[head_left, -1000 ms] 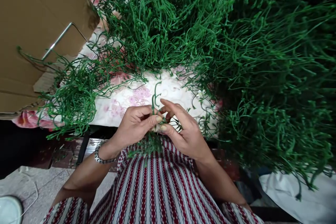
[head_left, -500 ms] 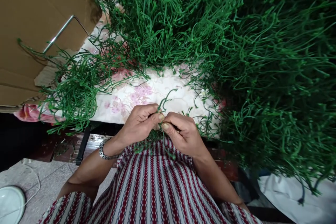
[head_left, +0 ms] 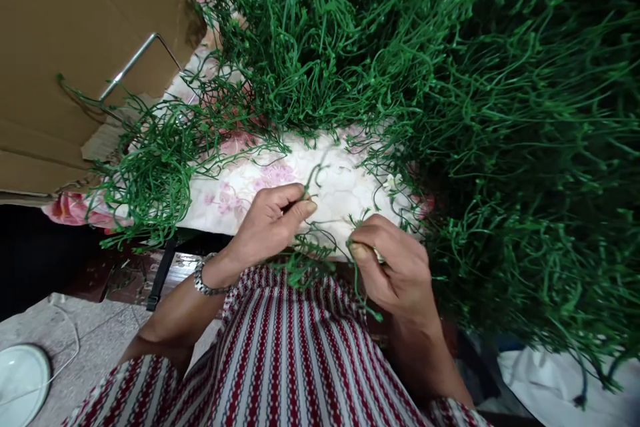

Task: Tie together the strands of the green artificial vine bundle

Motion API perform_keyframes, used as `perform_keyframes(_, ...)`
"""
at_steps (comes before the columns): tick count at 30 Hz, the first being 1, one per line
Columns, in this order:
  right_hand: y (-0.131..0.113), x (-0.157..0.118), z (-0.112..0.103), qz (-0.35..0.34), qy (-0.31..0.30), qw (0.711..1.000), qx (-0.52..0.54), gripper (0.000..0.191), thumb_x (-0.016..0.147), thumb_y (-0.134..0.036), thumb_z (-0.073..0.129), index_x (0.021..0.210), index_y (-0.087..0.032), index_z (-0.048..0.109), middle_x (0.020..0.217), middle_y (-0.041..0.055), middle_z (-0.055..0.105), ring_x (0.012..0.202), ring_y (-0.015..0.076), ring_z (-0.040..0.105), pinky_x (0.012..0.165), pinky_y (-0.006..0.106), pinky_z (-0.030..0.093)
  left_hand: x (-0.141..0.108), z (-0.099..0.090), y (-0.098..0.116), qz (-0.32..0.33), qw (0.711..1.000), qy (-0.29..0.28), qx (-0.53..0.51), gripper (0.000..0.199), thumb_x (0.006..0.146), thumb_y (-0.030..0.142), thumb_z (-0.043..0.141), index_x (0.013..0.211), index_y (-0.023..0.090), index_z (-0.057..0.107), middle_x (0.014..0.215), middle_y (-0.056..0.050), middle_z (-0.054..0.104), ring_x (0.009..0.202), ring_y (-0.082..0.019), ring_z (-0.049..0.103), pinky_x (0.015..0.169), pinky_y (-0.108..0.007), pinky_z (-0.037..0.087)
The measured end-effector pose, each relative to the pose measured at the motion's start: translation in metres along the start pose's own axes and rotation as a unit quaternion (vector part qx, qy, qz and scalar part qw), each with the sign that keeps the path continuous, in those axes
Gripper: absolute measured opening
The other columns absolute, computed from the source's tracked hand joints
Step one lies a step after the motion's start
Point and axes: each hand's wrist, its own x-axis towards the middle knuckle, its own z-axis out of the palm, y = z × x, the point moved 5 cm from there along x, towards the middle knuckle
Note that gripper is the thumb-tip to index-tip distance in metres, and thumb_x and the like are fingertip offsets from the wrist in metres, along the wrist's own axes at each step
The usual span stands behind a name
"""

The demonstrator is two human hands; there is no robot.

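My left hand [head_left: 273,220] pinches a thin green plastic stem [head_left: 315,177] between thumb and forefinger, its forked tip pointing up and away from me. Apart from it, to the right, my right hand [head_left: 393,267] is closed on another green stem [head_left: 359,290] that dangles below the fingers, with small sprigs showing above them. Below and between the hands a loose cluster of green stems [head_left: 303,263] hangs over my lap. Both hands are just above the near edge of a white flowered cloth [head_left: 335,200].
A large heap of green stems [head_left: 360,53] covers the back and right. A smaller tangled pile [head_left: 155,173] lies at the left, beside a cardboard box [head_left: 90,33] and a bent metal rod [head_left: 130,67]. A round white object [head_left: 23,380] sits on the floor, lower left.
My hands were together at the stems and are now apart. The right hand has moved right and slightly toward me, carrying a stem. My left hand has stayed nearly in place.
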Motion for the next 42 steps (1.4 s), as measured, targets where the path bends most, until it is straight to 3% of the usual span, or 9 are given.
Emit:
perform_keyframes(8,0.017,0.014,0.026,0.079,-0.070,0.992,0.062,0.025,0.082,-0.035,0.054,0.100,-0.018,0.056,0.085,0.0037,0.063,0.071,0.0121,0.056,0.065,0.024,0.044,-0.002,0.018,0.002,0.018,0.999,-0.026,-0.021,0.028,0.075,0.028,0.061,0.056,0.013,0.047,0.052,0.005,0.034,0.050,-0.005,0.031,0.044,-0.018,0.025)
perform_keyframes(14,0.016,0.008,0.037,0.054,-0.064,0.993,0.083,0.008,0.082,-0.019,0.051,0.074,-0.017,0.052,0.063,-0.0017,0.050,0.058,0.0084,0.046,0.055,0.021,0.036,-0.003,0.015,-0.009,-0.047,0.994,0.002,-0.100,0.028,0.074,0.033,0.063,0.058,0.014,0.050,0.049,0.005,0.039,0.043,-0.004,0.031,0.039,-0.017,0.024)
perform_keyframes(18,0.010,0.002,0.035,0.056,-0.046,0.995,0.069,0.015,0.078,-0.010,0.045,0.065,-0.017,0.044,0.057,-0.0043,0.040,0.050,0.0068,0.038,0.050,0.021,0.029,0.000,0.016,-0.017,-0.068,0.986,0.035,-0.149,0.028,0.072,0.035,0.065,0.059,0.014,0.052,0.045,0.005,0.040,0.040,-0.004,0.032,0.037,-0.017,0.023)
perform_keyframes(24,-0.003,-0.014,0.010,0.001,-0.034,0.998,0.062,0.018,0.076,-0.008,0.046,0.063,-0.019,0.041,0.054,-0.0047,0.038,0.048,0.0072,0.035,0.047,0.023,0.027,0.008,-0.009,-0.008,0.000,0.965,0.185,-0.185,0.024,0.070,0.031,0.067,0.060,0.015,0.052,0.047,0.006,0.043,0.037,-0.002,0.033,0.035,-0.015,0.024)
perform_keyframes(28,0.013,-0.019,-0.030,0.050,0.084,0.979,-0.179,0.011,0.077,-0.010,0.053,0.083,-0.018,0.054,0.069,0.0020,0.051,0.064,0.0132,0.047,0.061,0.027,0.038,0.016,0.001,-0.008,-0.061,0.983,0.034,-0.168,0.025,0.071,0.032,0.066,0.060,0.014,0.055,0.044,0.005,0.042,0.037,-0.003,0.035,0.036,-0.016,0.025)
perform_keyframes(31,0.024,-0.019,-0.047,0.095,0.080,0.913,-0.388,0.017,0.078,-0.021,0.056,0.095,-0.019,0.059,0.082,0.0098,0.056,0.084,0.0240,0.048,0.078,0.041,0.036,0.018,-0.004,-0.006,-0.059,0.982,0.039,-0.173,0.025,0.071,0.033,0.066,0.060,0.014,0.057,0.042,0.004,0.043,0.036,-0.004,0.037,0.036,-0.017,0.027)
perform_keyframes(33,0.031,-0.019,-0.052,0.124,0.049,0.893,-0.430,0.032,0.078,-0.028,0.057,0.109,-0.019,0.056,0.100,0.0140,0.056,0.099,0.0307,0.046,0.085,0.048,0.034,0.019,-0.008,-0.004,-0.059,0.983,0.033,-0.168,0.026,0.070,0.034,0.067,0.058,0.013,0.057,0.041,0.004,0.043,0.036,-0.004,0.037,0.036,-0.017,0.027)
perform_keyframes(37,0.030,-0.018,-0.051,0.107,-0.002,0.924,-0.366,0.058,0.076,-0.032,0.061,0.129,-0.017,0.041,0.126,0.0167,0.045,0.116,0.0341,0.040,0.094,0.051,0.033,0.015,-0.013,0.001,-0.066,0.982,0.036,-0.173,0.026,0.069,0.034,0.068,0.058,0.013,0.056,0.043,0.003,0.047,0.035,-0.004,0.039,0.035,-0.016,0.028)
perform_keyframes(42,0.003,-0.007,-0.039,0.025,0.076,0.980,-0.184,0.036,0.077,-0.016,0.058,0.111,-0.022,0.056,0.107,0.0087,0.059,0.099,0.0235,0.054,0.087,0.039,0.042,0.010,-0.011,0.009,-0.049,0.973,0.029,-0.224,0.022,0.071,0.029,0.066,0.060,0.014,0.055,0.054,0.001,0.055,0.040,-0.005,0.047,0.038,-0.017,0.036)
